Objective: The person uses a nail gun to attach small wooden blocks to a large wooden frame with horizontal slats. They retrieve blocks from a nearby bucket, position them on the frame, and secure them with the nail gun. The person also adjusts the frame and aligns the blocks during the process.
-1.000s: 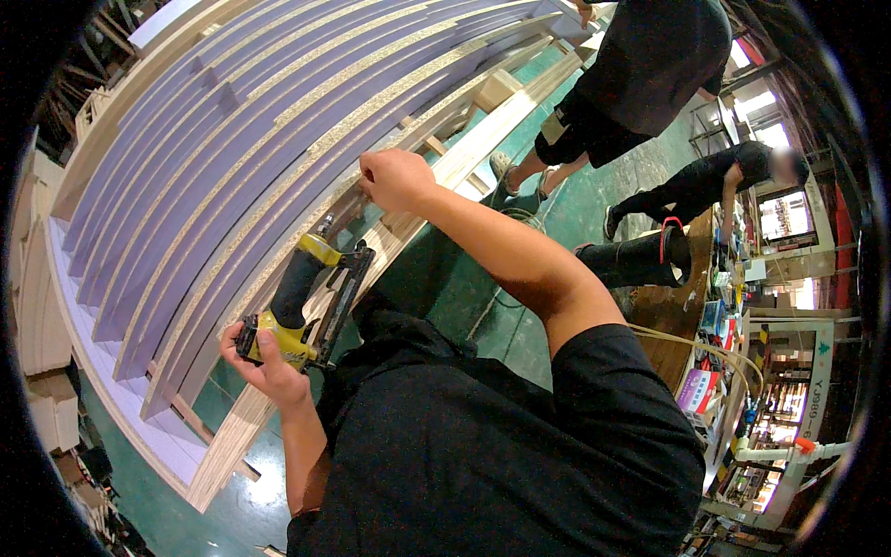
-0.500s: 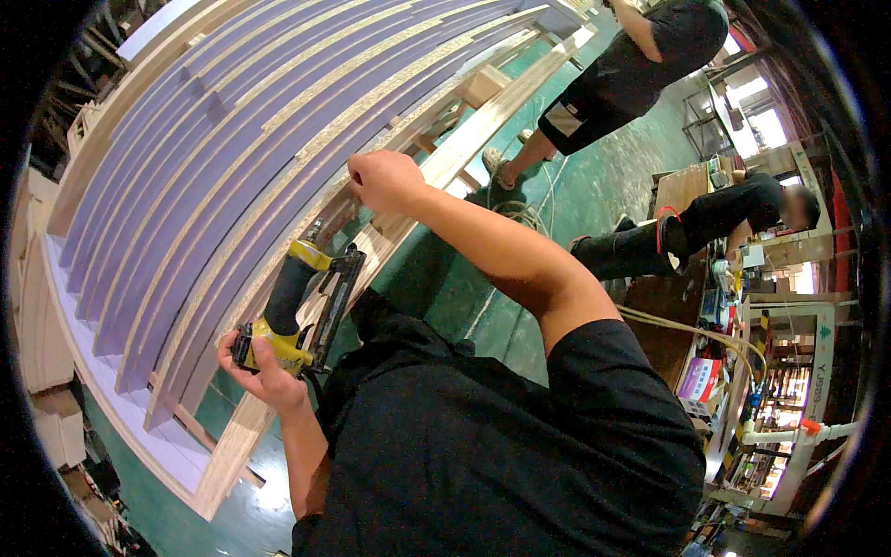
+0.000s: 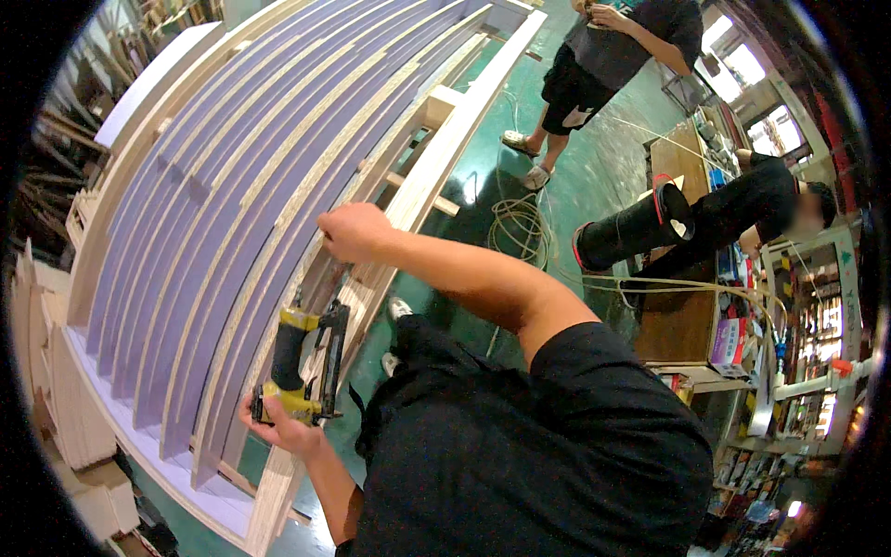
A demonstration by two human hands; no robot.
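My left hand (image 3: 286,429) is wrapped around the lower end of a yellow and black nail gun (image 3: 290,357). The tool is tilted over the edge of a large wooden frame, its top end toward my other hand. My right hand (image 3: 357,232) is closed just beyond the tool, above the gap between the purple slats and the front rail. Its fingertips are turned away, so whatever they may hold is hidden. Long curved purple slats (image 3: 237,269) with bare wood edges run across the frame. A pale wooden rail (image 3: 464,110) forms its near side.
One person (image 3: 608,65) in dark clothes stands by the frame's far end. Another person (image 3: 742,209) bends over a cluttered wooden workbench (image 3: 682,325) at right. Coiled air hose (image 3: 520,227) lies on the green floor. Stacked boards (image 3: 70,381) stand at left.
The view has shifted, so frame and hands appear lower. My left hand still grips the nail gun, and my right stays closed near the rail. The standing person now shows both hands raised together.
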